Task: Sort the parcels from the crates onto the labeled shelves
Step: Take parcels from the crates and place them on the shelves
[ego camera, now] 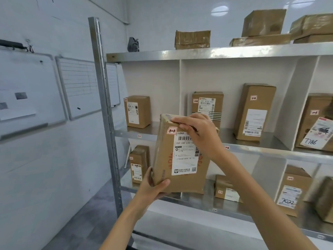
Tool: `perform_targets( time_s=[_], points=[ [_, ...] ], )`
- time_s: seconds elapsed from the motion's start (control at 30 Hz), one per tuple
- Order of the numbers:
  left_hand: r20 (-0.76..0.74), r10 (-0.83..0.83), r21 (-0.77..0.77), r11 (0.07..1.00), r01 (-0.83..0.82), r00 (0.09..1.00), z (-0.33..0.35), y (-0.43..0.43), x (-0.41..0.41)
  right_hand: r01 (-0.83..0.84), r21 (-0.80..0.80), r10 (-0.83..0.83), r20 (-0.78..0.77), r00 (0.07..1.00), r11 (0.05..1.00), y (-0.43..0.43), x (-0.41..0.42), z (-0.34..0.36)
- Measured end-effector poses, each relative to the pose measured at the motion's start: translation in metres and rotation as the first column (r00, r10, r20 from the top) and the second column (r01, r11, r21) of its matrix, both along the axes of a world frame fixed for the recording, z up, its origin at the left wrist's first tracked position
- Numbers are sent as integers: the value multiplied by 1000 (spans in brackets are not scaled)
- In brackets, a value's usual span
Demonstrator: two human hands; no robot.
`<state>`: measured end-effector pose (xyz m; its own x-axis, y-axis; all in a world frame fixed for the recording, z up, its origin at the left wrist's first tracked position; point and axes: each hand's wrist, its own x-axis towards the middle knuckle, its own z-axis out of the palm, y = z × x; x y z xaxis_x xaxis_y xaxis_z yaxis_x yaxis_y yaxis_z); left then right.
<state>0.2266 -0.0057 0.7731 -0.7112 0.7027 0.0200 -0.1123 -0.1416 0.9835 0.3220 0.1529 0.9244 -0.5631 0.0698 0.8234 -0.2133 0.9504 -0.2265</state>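
Note:
I hold a brown cardboard parcel (167,159) upright in front of the metal shelf unit. It bears a white shipping label and a red "1-1" sticker near its top left. My left hand (153,186) grips its lower left corner from below. My right hand (196,130) curls over its top right edge. Behind it is the middle shelf (142,132), whose front edge carries a small "1-1" tag (139,136). One parcel (137,111) marked the same stands in that left compartment.
White dividers (180,87) split the shelves into compartments with more labelled parcels (254,112). Several boxes (192,39) lie on the top shelf. A steel upright post (106,109) stands at the left. Whiteboards (79,87) hang on the left wall.

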Motion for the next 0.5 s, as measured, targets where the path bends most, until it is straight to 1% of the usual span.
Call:
perform_targets(
  time_s=[0.07, 0.17, 0.23, 0.3, 0.33, 0.37, 0.4, 0.43, 0.47, 0.5],
  points=[
    [39, -70, 14, 997, 70, 997, -2, 2, 3, -39, 103, 36, 25, 999, 994, -3, 3, 3],
    [78, -117, 54, 992, 113, 990, -4, 6, 9, -95, 207, 84, 64, 994, 974, -10, 12, 11],
    [104, -133, 75, 989, 126, 986, -4, 8, 14, -122, 239, 101, 97, 990, 963, -14, 19, 17],
    [129, -151, 99, 985, 139, 980, -3, 10, 17, -169, 223, 148, 109, 983, 960, -19, 28, 28],
    [139, -167, 120, 981, 151, 976, -2, 11, 19, -178, 217, 164, 82, 983, 960, -21, 35, 35],
    [142, -185, 147, 975, 164, 972, 2, 13, 22, -143, 223, 145, 6, 989, 964, -20, 42, 41],
    [139, -204, 171, 969, 180, 969, 6, 15, 26, -72, 200, 95, -106, 990, 977, -15, 49, 47],
    [124, -230, 185, 961, 205, 965, 12, 19, 30, -13, 93, 32, -206, 978, 996, -8, 57, 51],
    [104, -259, 185, 954, 238, 960, 18, 23, 35, -9, -85, -14, -258, 966, 996, 2, 64, 51],
    [85, -284, 168, 949, 267, 955, 21, 29, 41, -75, -293, -6, -266, 964, 953, 12, 70, 47]
  ],
)
